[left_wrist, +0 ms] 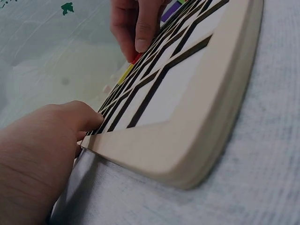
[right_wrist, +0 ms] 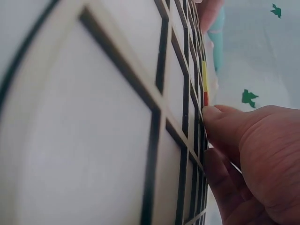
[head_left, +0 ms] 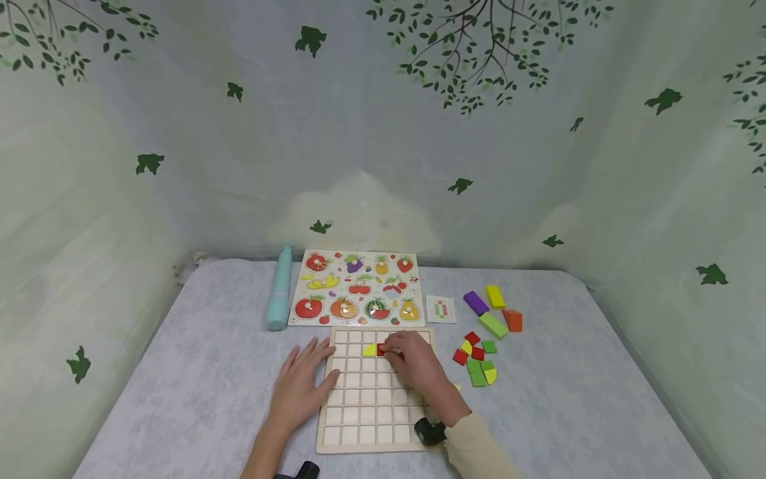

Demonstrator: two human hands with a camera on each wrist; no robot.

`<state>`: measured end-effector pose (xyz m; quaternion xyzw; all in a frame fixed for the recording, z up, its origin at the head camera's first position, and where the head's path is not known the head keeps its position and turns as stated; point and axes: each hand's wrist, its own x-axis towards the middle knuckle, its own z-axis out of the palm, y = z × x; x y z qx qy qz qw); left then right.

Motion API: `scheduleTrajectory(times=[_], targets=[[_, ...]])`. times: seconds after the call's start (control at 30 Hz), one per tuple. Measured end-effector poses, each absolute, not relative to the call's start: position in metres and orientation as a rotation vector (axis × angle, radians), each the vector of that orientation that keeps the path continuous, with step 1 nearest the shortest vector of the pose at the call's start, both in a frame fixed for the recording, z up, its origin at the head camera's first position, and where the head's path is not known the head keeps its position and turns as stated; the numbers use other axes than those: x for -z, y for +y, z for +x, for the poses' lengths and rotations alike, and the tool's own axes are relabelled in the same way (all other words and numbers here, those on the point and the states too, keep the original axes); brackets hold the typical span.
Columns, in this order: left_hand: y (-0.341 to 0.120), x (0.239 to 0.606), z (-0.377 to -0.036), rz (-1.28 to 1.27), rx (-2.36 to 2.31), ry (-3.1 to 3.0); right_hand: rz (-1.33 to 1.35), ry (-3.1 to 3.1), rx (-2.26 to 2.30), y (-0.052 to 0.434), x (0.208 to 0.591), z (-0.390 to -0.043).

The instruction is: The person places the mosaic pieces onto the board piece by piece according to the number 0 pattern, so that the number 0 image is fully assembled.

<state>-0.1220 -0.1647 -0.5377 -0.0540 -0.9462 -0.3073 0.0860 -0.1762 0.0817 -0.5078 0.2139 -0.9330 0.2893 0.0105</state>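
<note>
- Beyond the grid board: teal bottle, fruit puzzle, small card.
- Coloured blocks and loose tiles lie to its right.
- The left hand, fingers spread, rests on the board's left edge.
- The right hand, hiding some cells, pinches a red tile on the board, beside a yellow tile.

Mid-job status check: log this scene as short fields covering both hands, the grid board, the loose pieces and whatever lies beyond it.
left hand: spread, resting on the left edge of the grid board
right hand: fingers pinch a red piece over the board's upper part
placed piece: yellow-green piece, just left of the red one
loose, right of board: small pieces; bigger blocks farther back
beyond board: teal cylinder, fruit puzzle, printed card
</note>
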Motion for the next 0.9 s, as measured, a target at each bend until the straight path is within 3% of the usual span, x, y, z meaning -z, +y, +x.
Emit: scheduleTrajectory(times=[0.3, 0.9], targets=[[-0.161, 0.536, -0.123, -0.160, 0.931, -2.817, 0.580, -2.956, -0.983, 0.086, 0.505, -0.173], [-0.165, 0.537, -0.121, -0.150, 0.914, -2.818, 0.647, -2.962, -1.072, 0.110, 0.502, -0.166]])
